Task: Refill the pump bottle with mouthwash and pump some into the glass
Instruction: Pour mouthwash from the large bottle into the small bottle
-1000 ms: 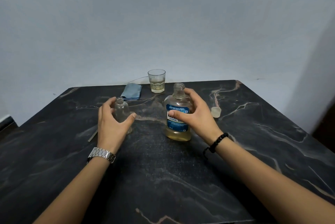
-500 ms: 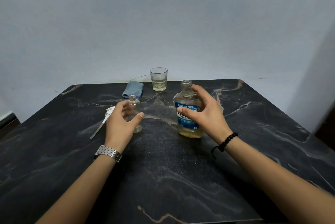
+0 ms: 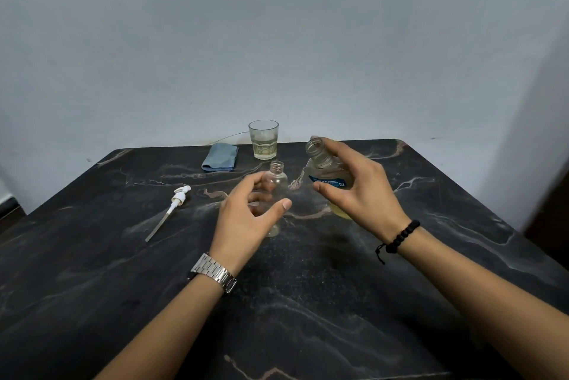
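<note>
**Pour about to start; nothing refilled yet**

Both caps are off; the pump [image 3: 177,201] lies left of the small bottle [image 3: 278,182], its tube running back toward the viewer; that bottle stands upright and looks empty, left hand [image 3: 246,219] curled around it; the right hand [image 3: 358,195] grips the mouthwash [image 3: 326,170], right of the bottle, its long axis tilted, mouth up-left toward the bottle's neck; still left: pour, refit the pump, pump into the glass [image 3: 263,139] behind it.

A black marble-look table [image 3: 308,302] with pale and rust veins is filling the lower view, butting against 1 plain grey-white wall [image 3: 277,41]; soft even light is falling throughout.
</note>
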